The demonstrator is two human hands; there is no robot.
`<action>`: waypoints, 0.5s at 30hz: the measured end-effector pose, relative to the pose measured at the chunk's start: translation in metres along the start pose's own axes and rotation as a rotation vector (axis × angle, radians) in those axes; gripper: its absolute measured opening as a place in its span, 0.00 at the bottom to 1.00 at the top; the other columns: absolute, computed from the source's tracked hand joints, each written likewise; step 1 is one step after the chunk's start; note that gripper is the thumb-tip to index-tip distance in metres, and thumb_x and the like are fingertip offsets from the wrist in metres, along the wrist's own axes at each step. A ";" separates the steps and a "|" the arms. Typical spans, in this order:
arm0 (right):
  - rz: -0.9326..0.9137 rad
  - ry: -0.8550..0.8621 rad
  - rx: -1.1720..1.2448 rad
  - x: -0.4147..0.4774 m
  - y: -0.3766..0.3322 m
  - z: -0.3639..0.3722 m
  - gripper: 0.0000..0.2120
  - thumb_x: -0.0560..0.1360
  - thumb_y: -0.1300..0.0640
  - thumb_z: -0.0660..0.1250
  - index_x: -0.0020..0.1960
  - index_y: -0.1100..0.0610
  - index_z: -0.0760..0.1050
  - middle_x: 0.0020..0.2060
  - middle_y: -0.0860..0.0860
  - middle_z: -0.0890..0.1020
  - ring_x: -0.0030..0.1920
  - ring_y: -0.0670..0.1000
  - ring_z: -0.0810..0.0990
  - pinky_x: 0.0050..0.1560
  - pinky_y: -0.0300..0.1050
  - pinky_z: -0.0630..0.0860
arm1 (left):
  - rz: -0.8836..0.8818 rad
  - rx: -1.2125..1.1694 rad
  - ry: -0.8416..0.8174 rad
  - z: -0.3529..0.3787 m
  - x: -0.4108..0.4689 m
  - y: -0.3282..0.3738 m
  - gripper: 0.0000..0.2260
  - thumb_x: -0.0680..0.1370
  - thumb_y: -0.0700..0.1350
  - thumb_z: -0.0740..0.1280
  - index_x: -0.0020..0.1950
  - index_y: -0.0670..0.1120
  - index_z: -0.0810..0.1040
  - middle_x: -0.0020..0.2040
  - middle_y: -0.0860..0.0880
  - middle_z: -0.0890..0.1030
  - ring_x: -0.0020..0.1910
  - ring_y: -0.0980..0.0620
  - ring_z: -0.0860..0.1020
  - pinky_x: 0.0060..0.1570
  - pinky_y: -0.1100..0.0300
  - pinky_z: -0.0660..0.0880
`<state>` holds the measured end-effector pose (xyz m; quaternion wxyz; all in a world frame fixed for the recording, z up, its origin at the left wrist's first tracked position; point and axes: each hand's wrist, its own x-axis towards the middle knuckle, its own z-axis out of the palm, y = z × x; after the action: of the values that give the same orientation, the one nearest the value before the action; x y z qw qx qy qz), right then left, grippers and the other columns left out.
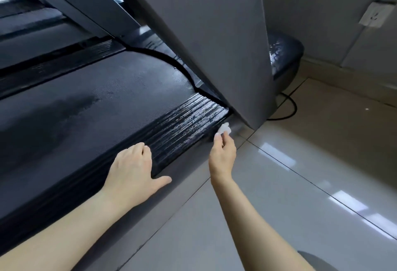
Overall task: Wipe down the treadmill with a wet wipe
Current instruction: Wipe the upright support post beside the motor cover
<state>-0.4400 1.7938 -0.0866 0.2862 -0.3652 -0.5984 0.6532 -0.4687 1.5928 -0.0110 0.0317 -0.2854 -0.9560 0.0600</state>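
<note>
The treadmill's dark belt fills the left of the view, with damp patches on it. A ribbed black side rail runs along its right edge and glistens wet. My left hand rests flat on the rail and belt edge, fingers straight, thumb spread. My right hand pinches a small bunched white wet wipe against the grey side frame, at the foot of the grey upright.
Glossy pale floor tiles lie to the right of the treadmill. A black power cable loops on the floor behind the upright. A white wall socket sits on the wall at upper right. The motor cover shows behind the upright.
</note>
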 end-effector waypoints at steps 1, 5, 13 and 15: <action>0.074 -0.051 0.085 0.007 -0.003 -0.002 0.12 0.84 0.47 0.57 0.57 0.50 0.77 0.56 0.49 0.79 0.54 0.48 0.75 0.65 0.45 0.72 | -0.036 -0.013 -0.046 -0.007 0.001 0.003 0.33 0.70 0.73 0.67 0.55 0.44 0.78 0.60 0.47 0.79 0.58 0.46 0.78 0.60 0.52 0.74; 0.335 -0.069 0.226 0.056 -0.018 -0.019 0.11 0.81 0.58 0.58 0.40 0.51 0.64 0.38 0.47 0.67 0.38 0.51 0.64 0.36 0.41 0.64 | -0.164 -0.410 -0.101 -0.052 0.011 0.026 0.37 0.75 0.68 0.68 0.78 0.49 0.69 0.76 0.51 0.70 0.74 0.50 0.69 0.71 0.53 0.66; 0.555 -0.033 0.353 0.079 -0.035 -0.077 0.11 0.81 0.68 0.61 0.42 0.57 0.69 0.41 0.55 0.76 0.41 0.57 0.78 0.57 0.52 0.81 | -0.359 -1.252 0.051 -0.143 0.054 0.108 0.46 0.71 0.67 0.73 0.83 0.53 0.56 0.66 0.57 0.76 0.63 0.54 0.72 0.59 0.56 0.64; 0.577 0.025 0.390 0.084 -0.029 -0.095 0.11 0.82 0.67 0.61 0.43 0.58 0.69 0.42 0.54 0.75 0.40 0.54 0.77 0.57 0.50 0.80 | -0.399 -1.327 0.077 -0.141 0.057 0.120 0.39 0.72 0.66 0.73 0.78 0.54 0.64 0.64 0.57 0.76 0.61 0.54 0.73 0.58 0.56 0.65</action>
<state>-0.4112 1.9197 -0.0709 0.1617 -0.4655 -0.3308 0.8048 -0.4378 1.7371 0.1142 -0.1053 -0.0652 -0.8231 -0.5542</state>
